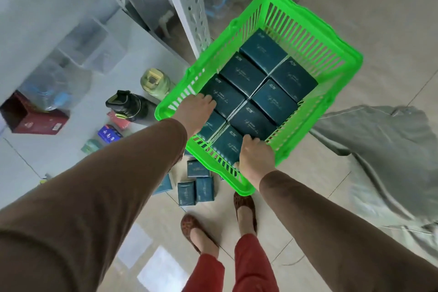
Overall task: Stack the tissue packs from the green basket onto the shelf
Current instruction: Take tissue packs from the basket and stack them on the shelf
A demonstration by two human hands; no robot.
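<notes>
The green basket (331, 38) holds several dark teal tissue packs (263, 51) in two rows. My left hand (195, 111) reaches over the basket's left rim; its fingers bend down over a near-left pack (211, 125), touching the one beyond it. My right hand (257, 156) grips the nearest pack (226, 146), fingers on its far end and thumb at its near end by the rim. The white shelf (132, 38) lies to the left, below my left arm.
Several more teal packs (196, 187) lie on the tiled floor under the basket's near corner. Bottles (155, 83), a dark flask (128, 104), small boxes and a red carton (35, 118) crowd the shelf. A perforated grey upright (187, 5) stands beside the basket. Grey cloth (384, 149) lies at right.
</notes>
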